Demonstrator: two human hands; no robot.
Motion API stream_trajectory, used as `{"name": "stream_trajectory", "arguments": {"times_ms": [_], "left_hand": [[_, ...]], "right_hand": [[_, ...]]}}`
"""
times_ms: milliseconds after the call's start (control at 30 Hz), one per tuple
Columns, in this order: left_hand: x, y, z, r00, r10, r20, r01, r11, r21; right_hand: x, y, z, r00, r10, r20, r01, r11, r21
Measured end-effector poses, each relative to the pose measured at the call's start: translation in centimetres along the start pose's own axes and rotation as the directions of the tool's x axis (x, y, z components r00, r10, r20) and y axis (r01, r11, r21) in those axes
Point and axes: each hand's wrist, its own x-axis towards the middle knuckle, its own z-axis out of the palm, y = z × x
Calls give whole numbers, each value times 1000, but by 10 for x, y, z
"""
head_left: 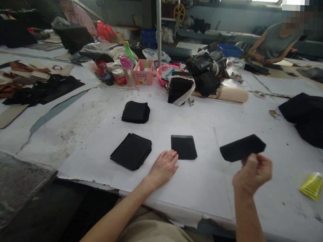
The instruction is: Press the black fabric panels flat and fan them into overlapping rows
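Observation:
My left hand (165,166) lies flat on the white-papered table, fingertips on the lower left corner of a black square piece (184,147). A grey strip runs along that piece's far edge. Off to the right, my right hand (252,171) pinches the lower edge of another black piece (242,147) with cut corners, held tilted above the table. Whether it is leather or fabric I cannot tell. Left of my left hand sits a stack of black pieces (132,151), and a second black stack (136,111) lies farther back.
A yellow tube (312,186) lies at the right. Across the back stand a pink box (143,72), a bottle (129,54), a pink basin (163,76) and a pale roll (227,94). Black material (309,113) is heaped at far right, scraps (42,85) at left. Two people are beyond.

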Motion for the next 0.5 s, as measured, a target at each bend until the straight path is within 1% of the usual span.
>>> {"name": "stream_trajectory", "arguments": {"times_ms": [33,67,100,133,167,200,233,267,300,367,400,433,500], "left_hand": [[1,-1,-1,1000,-5,-4,5,1000,-24],[2,-2,-2,1000,-8,-7,8,998,-61],[2,-5,-4,1000,-9,-10,7,993,-115],[2,-8,-8,1000,-12,-12,9,983,-186],[1,-11,-13,1000,-26,-17,20,964,-266],[-1,-15,-19,998,-56,-28,43,938,-343],[-5,-19,-26,994,-104,-44,78,911,-405],[-10,-23,-33,984,-166,-59,123,887,-445],[-17,-25,-40,971,-229,-69,172,869,-463],[-33,-26,-52,951,-304,-65,244,861,-447],[-41,-24,-57,950,-308,-49,259,867,-427],[-49,-22,-60,954,-298,-30,260,875,-408],[-62,-15,-61,966,-258,1,240,897,-371]], "right_hand": [[3,-9,-8,996,-86,-28,85,995,-48],[2,-18,-15,982,-189,14,189,973,-132],[-3,-25,-22,949,-282,138,307,928,-211],[-14,-31,-27,884,-350,311,432,865,-256],[-29,-34,-32,775,-372,510,544,803,-241],[-48,-36,-35,632,-368,682,623,765,-165],[-69,-36,-38,503,-372,780,662,746,-71],[-91,-36,-40,378,-360,853,672,740,14],[-112,-36,-42,292,-324,900,660,749,55],[-147,-37,-44,201,-236,951,607,792,68],[-160,-38,-45,178,-201,963,581,811,62],[-170,-40,-45,168,-178,970,559,828,55],[-182,-44,-47,163,-166,973,529,847,56]]}}
